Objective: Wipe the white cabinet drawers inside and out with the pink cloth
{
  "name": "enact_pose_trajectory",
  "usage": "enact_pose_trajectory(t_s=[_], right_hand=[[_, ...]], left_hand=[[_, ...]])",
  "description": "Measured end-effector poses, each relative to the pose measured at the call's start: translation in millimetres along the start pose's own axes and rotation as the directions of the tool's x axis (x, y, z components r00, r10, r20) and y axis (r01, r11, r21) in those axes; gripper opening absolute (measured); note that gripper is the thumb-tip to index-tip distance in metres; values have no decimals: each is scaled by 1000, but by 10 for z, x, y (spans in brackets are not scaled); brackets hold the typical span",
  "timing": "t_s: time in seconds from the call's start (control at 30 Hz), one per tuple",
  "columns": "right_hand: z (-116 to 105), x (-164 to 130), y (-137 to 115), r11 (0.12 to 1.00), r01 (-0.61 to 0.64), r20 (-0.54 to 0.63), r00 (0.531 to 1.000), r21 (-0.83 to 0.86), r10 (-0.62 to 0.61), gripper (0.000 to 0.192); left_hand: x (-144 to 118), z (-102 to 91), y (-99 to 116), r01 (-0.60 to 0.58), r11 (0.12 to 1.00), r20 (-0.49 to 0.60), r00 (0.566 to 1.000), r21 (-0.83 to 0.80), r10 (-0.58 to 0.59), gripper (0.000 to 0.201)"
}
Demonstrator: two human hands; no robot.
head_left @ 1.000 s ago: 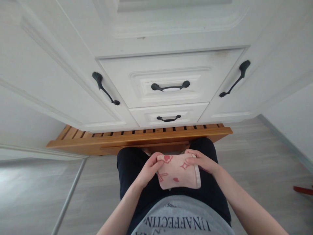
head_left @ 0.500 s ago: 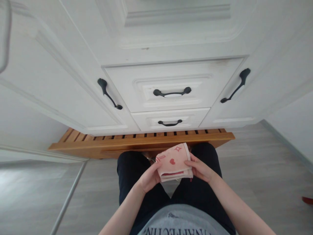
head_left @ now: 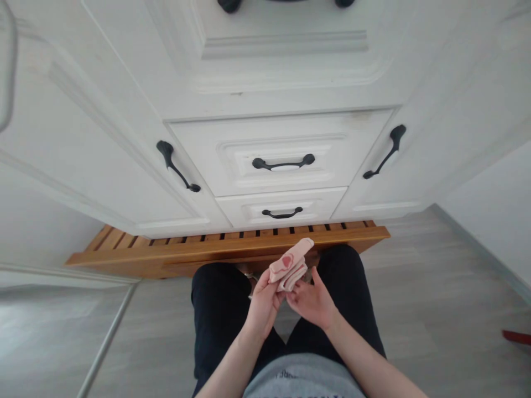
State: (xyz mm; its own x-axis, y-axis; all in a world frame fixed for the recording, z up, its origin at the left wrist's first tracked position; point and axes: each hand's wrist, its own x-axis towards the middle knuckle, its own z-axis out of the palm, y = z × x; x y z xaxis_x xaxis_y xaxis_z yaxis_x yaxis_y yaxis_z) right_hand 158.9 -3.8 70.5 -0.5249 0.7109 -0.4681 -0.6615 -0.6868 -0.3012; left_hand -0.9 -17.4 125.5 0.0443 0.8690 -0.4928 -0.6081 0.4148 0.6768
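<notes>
A pink towel (head_left: 289, 263) with a red heart print is folded into a narrow, layered strip above my lap. My left hand (head_left: 264, 305) is closed on its lower left end, thumb on top. Just to the right, my right hand (head_left: 314, 303) is open, thumb raised and apart from the fingers. Its fingertips reach the towel's lower folds; whether they support it from beneath is hard to see.
White cabinet drawers (head_left: 307, 132) with black handles (head_left: 284, 164) stand in front of me. Below them runs a slatted wooden bench (head_left: 174, 256). My dark-trousered knees are close to its edge. A red object (head_left: 516, 336) lies at the far right on the grey floor (head_left: 435, 293).
The towel has gone from a wider folded square to a narrow, thicker strip. My right hand has loosened from its right edge and turned palm up. The view has shifted slightly.
</notes>
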Motion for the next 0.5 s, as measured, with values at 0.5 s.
enact_pose_trajectory(t_s=[0.5], right_hand=[[346,-29,-8,987,159,-334,930,-8,-152,51]], left_hand=[[-90,-20,-389,-432,428,349,900,794,262,62]])
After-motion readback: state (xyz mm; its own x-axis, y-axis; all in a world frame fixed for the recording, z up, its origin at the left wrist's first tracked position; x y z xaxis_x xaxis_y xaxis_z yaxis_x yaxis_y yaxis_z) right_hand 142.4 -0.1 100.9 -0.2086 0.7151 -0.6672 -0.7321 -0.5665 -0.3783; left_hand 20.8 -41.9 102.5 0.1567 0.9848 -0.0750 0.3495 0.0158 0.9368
